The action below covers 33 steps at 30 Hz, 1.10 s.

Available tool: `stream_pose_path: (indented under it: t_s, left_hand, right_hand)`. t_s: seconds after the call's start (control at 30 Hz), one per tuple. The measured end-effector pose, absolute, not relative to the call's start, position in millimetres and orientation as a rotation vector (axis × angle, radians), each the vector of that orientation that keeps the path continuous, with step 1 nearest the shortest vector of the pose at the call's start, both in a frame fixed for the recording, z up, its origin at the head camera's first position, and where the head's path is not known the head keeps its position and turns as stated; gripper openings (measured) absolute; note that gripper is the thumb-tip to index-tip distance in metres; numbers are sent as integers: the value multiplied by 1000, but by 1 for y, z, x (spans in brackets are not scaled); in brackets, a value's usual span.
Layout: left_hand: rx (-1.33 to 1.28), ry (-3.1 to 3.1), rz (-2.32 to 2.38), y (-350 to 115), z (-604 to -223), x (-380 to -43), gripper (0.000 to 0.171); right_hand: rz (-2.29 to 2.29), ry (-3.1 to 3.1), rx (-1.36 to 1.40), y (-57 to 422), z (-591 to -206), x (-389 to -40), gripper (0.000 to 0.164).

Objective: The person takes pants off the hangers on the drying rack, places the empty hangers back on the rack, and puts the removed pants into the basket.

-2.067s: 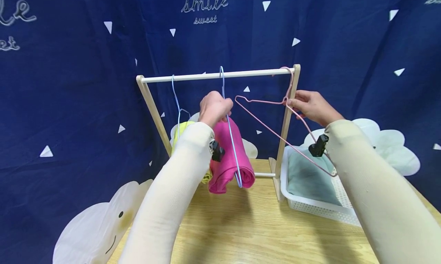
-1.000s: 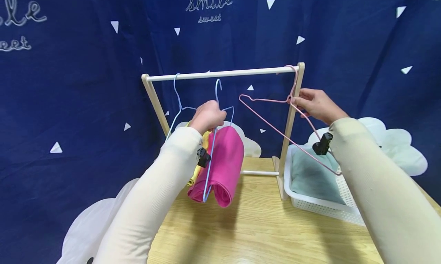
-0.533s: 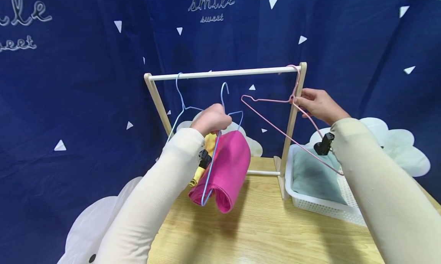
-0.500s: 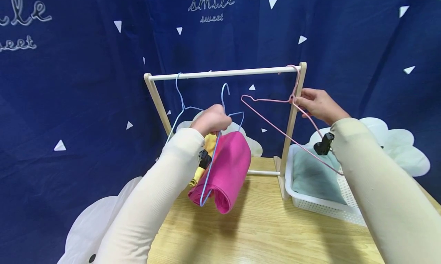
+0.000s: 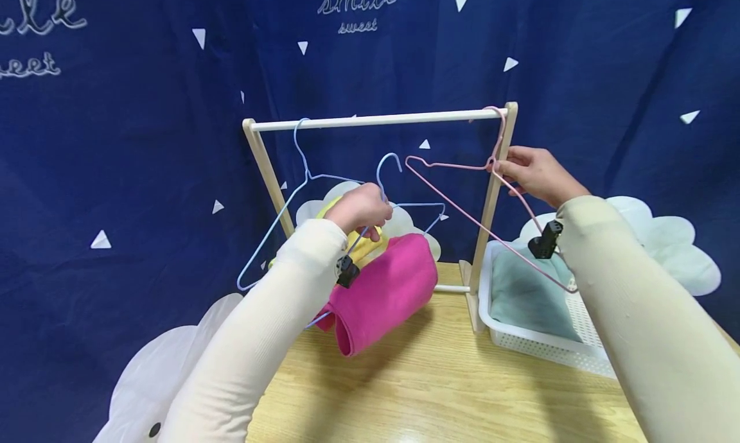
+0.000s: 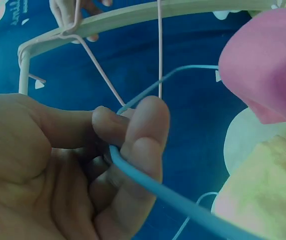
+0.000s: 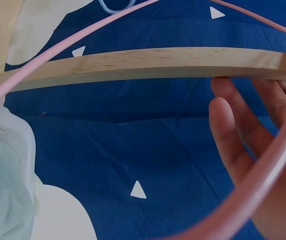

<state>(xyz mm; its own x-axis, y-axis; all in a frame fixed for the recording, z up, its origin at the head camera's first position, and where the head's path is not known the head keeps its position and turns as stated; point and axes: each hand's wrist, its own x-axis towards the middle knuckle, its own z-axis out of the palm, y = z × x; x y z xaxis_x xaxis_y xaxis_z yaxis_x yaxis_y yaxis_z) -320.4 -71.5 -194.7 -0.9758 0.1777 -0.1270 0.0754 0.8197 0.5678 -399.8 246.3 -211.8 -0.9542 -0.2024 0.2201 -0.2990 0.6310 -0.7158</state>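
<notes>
Near the centre of the head view, the left hand (image 5: pixel 361 207) pinches the blue hanger (image 6: pixel 178 201) below its hook with curled fingers, the magenta cloth (image 5: pixel 384 289) hanging between five and six o'clock. That hook, over the white rail (image 5: pixel 381 119) two seconds ago, is now off, so the hand alone seems to bear it. Toward three o'clock, the right hand (image 5: pixel 537 173) lightly pinches the pink hanger (image 7: pixel 265 189) beside the wooden post (image 5: pixel 491 205).

A light wood-grain table (image 5: pixel 376 398) carries a rack (image 5: pixel 376 121) beside a white perforated basket (image 5: pixel 543 349).
</notes>
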Motion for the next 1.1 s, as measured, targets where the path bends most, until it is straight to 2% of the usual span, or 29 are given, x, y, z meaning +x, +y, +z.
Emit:
stream_pose_path:
  t_s: [0.23, 0.43, 0.83, 1.1]
  left_hand:
    - [257, 3014, 649, -70, -201, -323, 33]
    - [240, 3118, 665, -72, -207, -321, 34]
    - [481, 3157, 632, -72, -215, -321, 44]
    - [595, 3116, 552, -74, -216, -321, 31]
  right_hand:
    - [1234, -2751, 423, 243, -215, -400, 53]
    - [1213, -2754, 422, 244, -216, -400, 51]
    - [1193, -2749, 434, 245, -212, -398, 50]
    - [1150, -2794, 408, 241, -201, -398, 44]
